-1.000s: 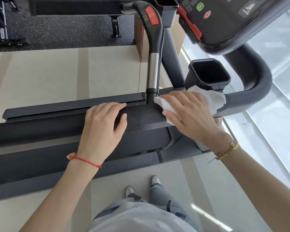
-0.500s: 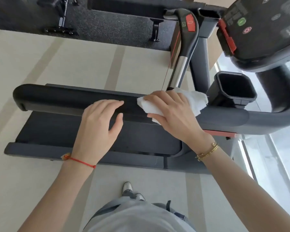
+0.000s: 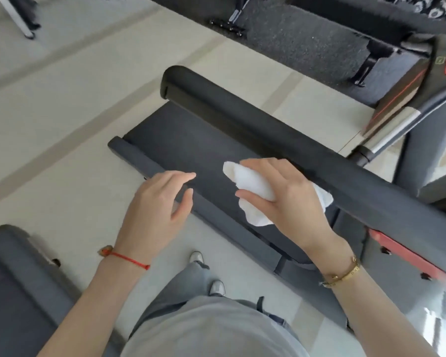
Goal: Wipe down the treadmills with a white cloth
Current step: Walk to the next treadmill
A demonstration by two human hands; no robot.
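While the left hand [image 3: 157, 202] hovers, right hand [image 3: 289, 194] grips cloth [image 3: 252, 186]

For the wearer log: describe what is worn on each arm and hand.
Both forearms are bare, with no sleeves and no gloves. The left hand has a thin red cord bracelet with a small bead at the wrist. The right hand has a slim gold bangle.

White cloth [image 3: 255, 194], crumpled, centre frame, just below the dark grey treadmill [image 3: 268, 124] handrail running diagonally from upper centre to right edge.
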